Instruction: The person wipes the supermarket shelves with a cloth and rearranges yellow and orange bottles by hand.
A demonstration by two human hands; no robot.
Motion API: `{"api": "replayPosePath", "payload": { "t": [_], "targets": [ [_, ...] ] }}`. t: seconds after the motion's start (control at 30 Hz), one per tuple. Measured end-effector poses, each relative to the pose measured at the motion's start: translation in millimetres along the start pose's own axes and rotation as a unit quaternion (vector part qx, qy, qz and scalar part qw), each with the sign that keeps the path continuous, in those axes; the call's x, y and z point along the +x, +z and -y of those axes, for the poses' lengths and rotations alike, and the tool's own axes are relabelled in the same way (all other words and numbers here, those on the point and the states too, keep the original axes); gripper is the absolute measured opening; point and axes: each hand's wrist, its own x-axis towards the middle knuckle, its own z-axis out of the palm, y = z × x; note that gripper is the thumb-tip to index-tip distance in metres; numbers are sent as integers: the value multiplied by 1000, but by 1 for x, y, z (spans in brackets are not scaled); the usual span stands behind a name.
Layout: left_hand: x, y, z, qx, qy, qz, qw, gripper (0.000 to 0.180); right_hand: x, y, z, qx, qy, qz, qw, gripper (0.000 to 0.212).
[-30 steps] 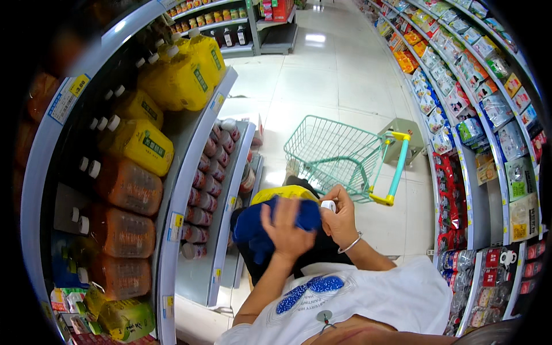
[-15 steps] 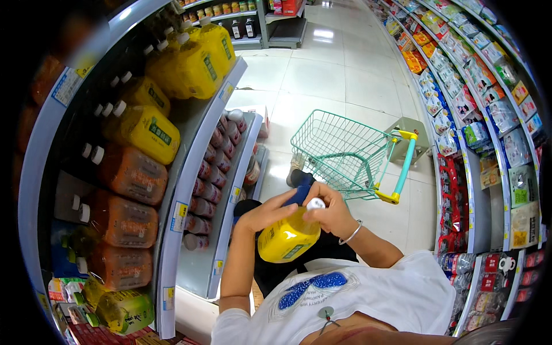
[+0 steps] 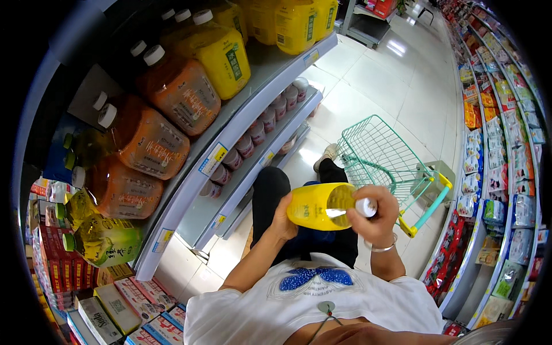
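Note:
In front of my body I hold a large bottle of yellow drink [image 3: 313, 208], tipped on its side with the white cap [image 3: 366, 207] toward the right. My left hand [image 3: 283, 223] is closed around the bottle's base end. At the other end, my right hand [image 3: 380, 221] is wrapped around the neck, just by the cap. The side facing up catches light, and part of a label shows near my left hand. Beneath the bottle are my legs in dark trousers [image 3: 270, 190].
On the left a shelf [image 3: 241, 123] carries yellow bottles [image 3: 225, 60] and orange drink bottles [image 3: 181, 95], with small jars [image 3: 244, 145] lower down. A green wire cart [image 3: 374, 144] stands ahead to the right. Packaged goods fill the right-hand shelves [image 3: 489, 172]; boxes [image 3: 118, 307] are stacked lower left.
The bottle has turned from upright-slanted to lying sideways, cap to the right. My left hand has shifted from near the neck to its base. The view has swung left.

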Motion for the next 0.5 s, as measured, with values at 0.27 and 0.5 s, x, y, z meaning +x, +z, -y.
{"api": "replayPosePath", "payload": {
  "t": [0.27, 0.5],
  "targets": [
    [-6, 26, -11, -15, 133, 65, 989, 53, -35, 48, -23, 110, 45, -64, 991, 126],
    [-8, 58, -51, 371, 276, 53, 885, 106, -19, 50, -38, 373, 193, -166, 892, 81]
  ]
}}
